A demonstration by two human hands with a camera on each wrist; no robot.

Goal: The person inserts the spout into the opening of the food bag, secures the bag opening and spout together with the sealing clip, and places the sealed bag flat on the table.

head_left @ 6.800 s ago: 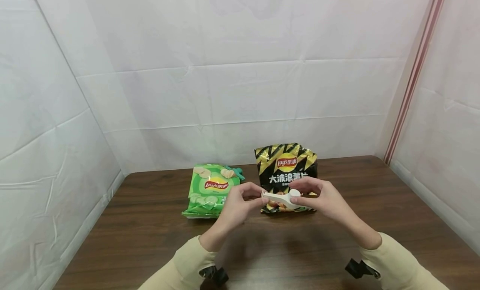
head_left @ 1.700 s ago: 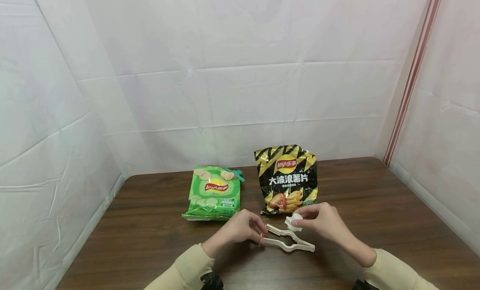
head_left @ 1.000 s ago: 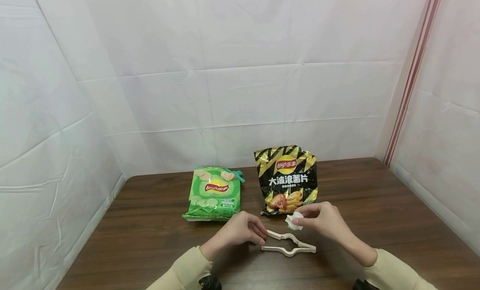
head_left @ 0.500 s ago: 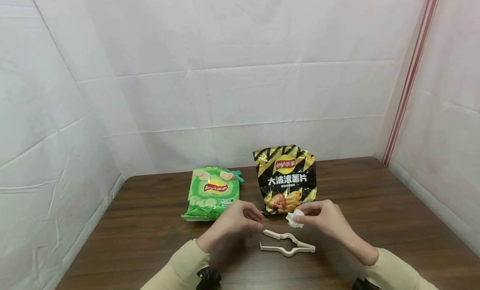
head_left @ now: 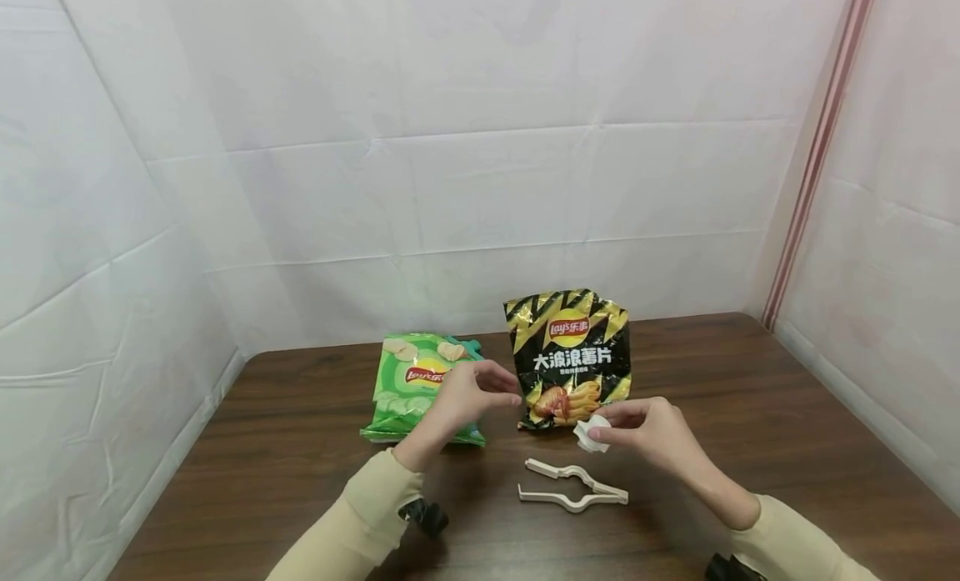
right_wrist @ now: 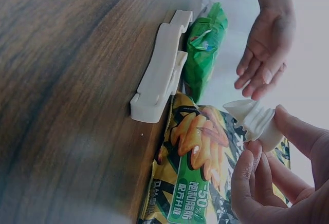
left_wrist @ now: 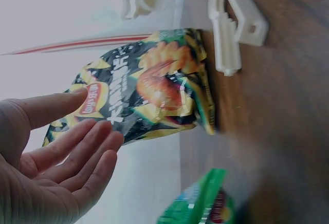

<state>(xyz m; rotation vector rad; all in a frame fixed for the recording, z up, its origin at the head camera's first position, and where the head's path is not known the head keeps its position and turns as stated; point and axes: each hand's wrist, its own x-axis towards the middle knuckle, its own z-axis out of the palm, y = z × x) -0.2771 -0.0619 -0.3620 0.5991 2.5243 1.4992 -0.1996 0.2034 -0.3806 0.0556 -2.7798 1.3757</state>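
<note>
My right hand (head_left: 652,435) pinches a small white spout (head_left: 591,433) with a ridged, flared end between thumb and fingers, above the table. Below it a white bag clip (head_left: 573,504) lies on the wood with its two arms spread apart. My left hand (head_left: 467,396) holds nothing; its fingers are loosely extended just left of a black and yellow chip bag (head_left: 573,352). In the right wrist view a gap shows between the left hand (right_wrist: 270,44) and that bag. The bag stands upright at the back, its lower right corner partly behind my right hand.
A green chip bag (head_left: 401,389) leans back at the left, partly hidden by my left hand. A teal object (head_left: 472,346) sits behind its top right corner. White cloth (head_left: 480,189) hangs along the table's back and sides.
Earlier both hands held the clip and spout together. The clip now lies on the table, released by my left hand, which has risen toward the black bag. My right hand has kept the spout.
</note>
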